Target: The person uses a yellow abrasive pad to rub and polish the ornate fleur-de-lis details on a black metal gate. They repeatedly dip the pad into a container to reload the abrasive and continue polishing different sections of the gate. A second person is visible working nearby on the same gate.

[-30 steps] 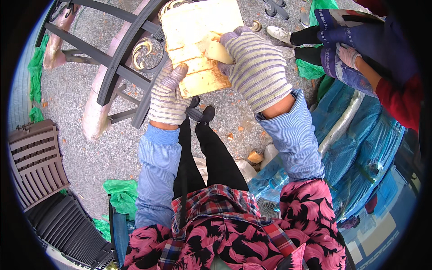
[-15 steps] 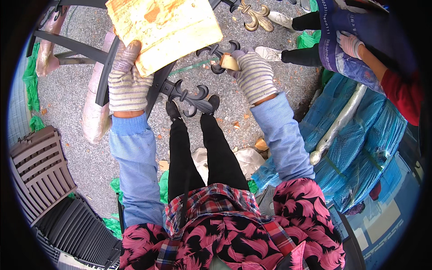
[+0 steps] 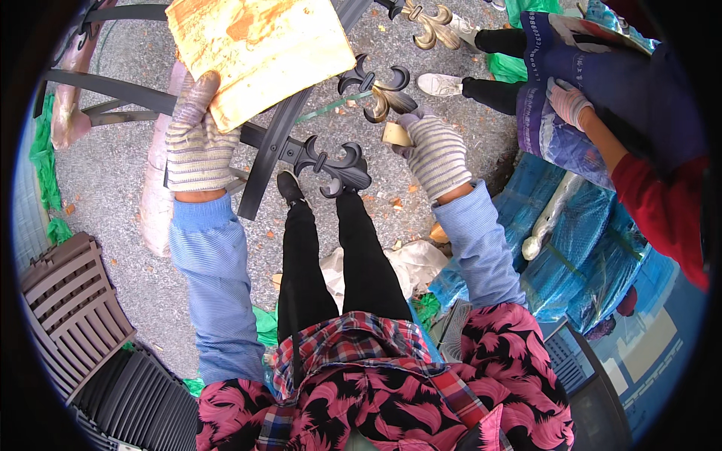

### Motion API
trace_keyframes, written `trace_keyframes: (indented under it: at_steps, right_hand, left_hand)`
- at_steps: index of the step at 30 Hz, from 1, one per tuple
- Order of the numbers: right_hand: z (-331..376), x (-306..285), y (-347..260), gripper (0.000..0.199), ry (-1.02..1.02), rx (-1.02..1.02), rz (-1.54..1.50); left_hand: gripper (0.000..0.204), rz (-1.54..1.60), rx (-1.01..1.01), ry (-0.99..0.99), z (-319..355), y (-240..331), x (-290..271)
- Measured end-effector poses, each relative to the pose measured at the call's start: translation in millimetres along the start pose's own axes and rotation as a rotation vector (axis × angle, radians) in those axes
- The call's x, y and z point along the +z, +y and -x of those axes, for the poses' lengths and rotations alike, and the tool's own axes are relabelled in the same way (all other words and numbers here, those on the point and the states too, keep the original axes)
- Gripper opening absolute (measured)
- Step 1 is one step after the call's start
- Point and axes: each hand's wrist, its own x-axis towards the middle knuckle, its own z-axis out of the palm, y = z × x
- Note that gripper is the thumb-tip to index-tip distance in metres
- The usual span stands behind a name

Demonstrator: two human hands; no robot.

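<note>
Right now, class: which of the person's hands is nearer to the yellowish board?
Left. The left hand grips the yellowish board at its lower edge; the right hand is apart from it, to the right, beside the fleur-de-lis ornament.

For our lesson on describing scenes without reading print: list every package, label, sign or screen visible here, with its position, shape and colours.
Worn tan cardboard sheet: top centre, flat and rectangular, orange-stained, gripped by the gloved left hand.
Blue-and-purple printed sack: upper right, large and soft, held by another person's white-gloved hand.
Blue plastic-wrapped bundles: right, on the ground, long, shiny, strapped.
No signs or screens show.
</note>
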Motion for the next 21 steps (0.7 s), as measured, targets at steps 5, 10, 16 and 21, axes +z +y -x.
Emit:
trace_keyframes:
  at_steps: [5,10,16,21]
  right_hand:
    - [-11,-26,-17,0.043,0.378,-0.05,-0.209]
    - [-48,-45,-19,0.034,0.283,0.048,0.15]
    - [-40,-42,-29,0.041,0.288,-0.001,0.083]
    - [-53,-42,-8,0.046,0.4,0.214,-0.01]
  left_hand:
    - [0.051,-0.012,0.014,-0.012,0,9,-6]
    - [0.043,0.056,-0.012,-0.073,-2,5,-8]
    - [0.042,0.089,-0.011,-0.085,6,12,-23]
    - [0.044,0.063,-0.034,-0.112,3,12,-21]
